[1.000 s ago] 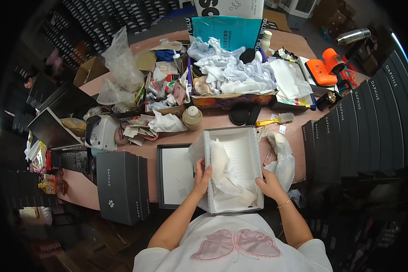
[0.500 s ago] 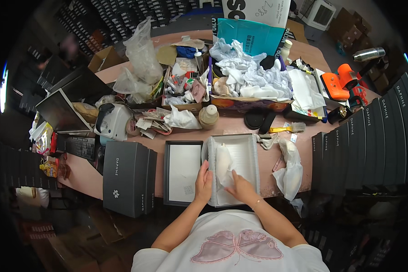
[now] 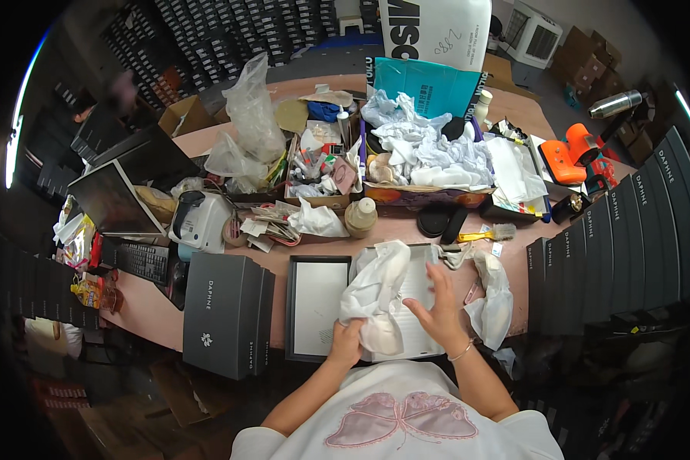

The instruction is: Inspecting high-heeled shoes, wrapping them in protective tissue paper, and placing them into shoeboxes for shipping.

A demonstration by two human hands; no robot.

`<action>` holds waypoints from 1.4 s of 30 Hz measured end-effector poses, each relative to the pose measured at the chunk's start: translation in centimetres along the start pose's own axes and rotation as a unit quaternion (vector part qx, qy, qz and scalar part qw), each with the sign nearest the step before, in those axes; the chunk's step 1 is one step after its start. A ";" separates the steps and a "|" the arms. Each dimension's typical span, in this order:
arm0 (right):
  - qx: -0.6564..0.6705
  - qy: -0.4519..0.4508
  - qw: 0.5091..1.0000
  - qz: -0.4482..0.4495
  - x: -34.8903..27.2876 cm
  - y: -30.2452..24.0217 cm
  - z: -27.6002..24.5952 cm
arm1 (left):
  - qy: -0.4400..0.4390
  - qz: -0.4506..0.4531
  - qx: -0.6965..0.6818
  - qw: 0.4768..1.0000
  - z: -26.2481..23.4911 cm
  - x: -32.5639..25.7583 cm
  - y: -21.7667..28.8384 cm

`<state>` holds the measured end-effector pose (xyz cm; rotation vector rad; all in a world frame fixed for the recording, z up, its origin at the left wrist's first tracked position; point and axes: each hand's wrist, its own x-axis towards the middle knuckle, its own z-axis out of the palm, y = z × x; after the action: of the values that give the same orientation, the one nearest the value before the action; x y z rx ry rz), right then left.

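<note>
Within grip of left fingers (image 3: 349,334), a white paper bundle (image 3: 377,297)

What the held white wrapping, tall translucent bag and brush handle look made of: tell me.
White wrapping: probably thin tissue paper, matte, softly creased; thin plastic is possible. Translucent bag: apparently plastic film, slightly shiny, partly see-through and crumpled. Brush handle: likely smooth plastic, judging by its even, bright yellow.

Stacked boxes (image 3: 613,261) and a worktable (image 3: 147,303) show a stockroom.
</note>
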<state>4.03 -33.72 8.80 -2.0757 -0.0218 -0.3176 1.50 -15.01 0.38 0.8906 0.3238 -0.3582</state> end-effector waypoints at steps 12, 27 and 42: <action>0.007 -0.262 0.953 -0.151 -6.2 -3.5 3.3 | 0.000 -0.056 -0.050 0.997 -4.1 0.2 1.7; -0.059 -0.152 0.983 0.086 -3.4 5.9 -1.4 | 0.227 0.297 0.076 0.924 -3.3 -2.8 11.8; 0.020 -0.296 0.939 0.175 -0.5 4.2 -11.1 | 0.032 0.136 0.783 0.606 -6.9 3.5 9.4</action>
<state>1.80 -45.32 10.31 -2.0167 -0.0202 0.5262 7.81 -4.66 1.42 2.6902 -0.1946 -0.2572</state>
